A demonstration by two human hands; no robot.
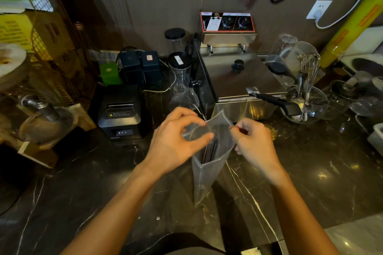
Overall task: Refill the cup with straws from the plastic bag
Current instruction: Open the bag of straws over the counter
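Observation:
A clear plastic bag (204,178) stands upright in the middle of the dark marble counter (310,172), its mouth spread open. Dark straws (209,152) show inside it, bunched together. My left hand (174,141) pinches the bag's left rim between thumb and fingers. My right hand (251,141) pinches the right rim at the top corner. Both hands are held above the counter, pulling the mouth apart. I cannot pick out the cup for the straws with certainty.
Behind the bag stands a steel fryer (238,80) with a black handle (277,103). A glass carafe (182,89) and a black receipt printer (121,112) are at the back left. A glass bowl with a whisk (308,87) sits at the right.

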